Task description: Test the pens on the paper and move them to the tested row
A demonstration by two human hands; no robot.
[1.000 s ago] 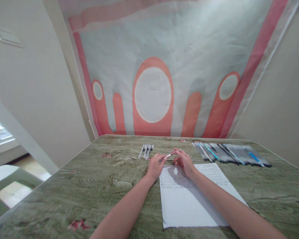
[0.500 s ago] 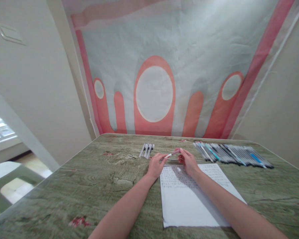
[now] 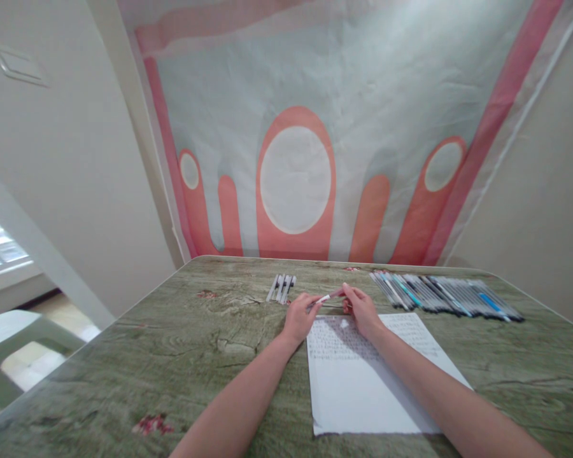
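Observation:
Between my two hands a slim pen (image 3: 327, 297) is held up, slanting a little, above the far edge of a written sheet. My left hand (image 3: 300, 318) is closed round its left end. With thumb and fingers my right hand (image 3: 361, 310) pinches the right end. Below them lies the white sheet of paper (image 3: 370, 394), covered with rows of handwriting on its upper part. The right forearm crosses over the sheet and hides some of it.
Beyond my left hand, several pens (image 3: 281, 289) lie side by side. At the right back, a long row of pens (image 3: 444, 296) lies slanted on the wood-patterned table (image 3: 195, 356). A pale chair (image 3: 28, 356) stands left of the table, and a patterned sheet (image 3: 363, 95) hangs behind it.
Both hands stay almost in place with the pen between them. The right fingertips have shifted very slightly on its end.

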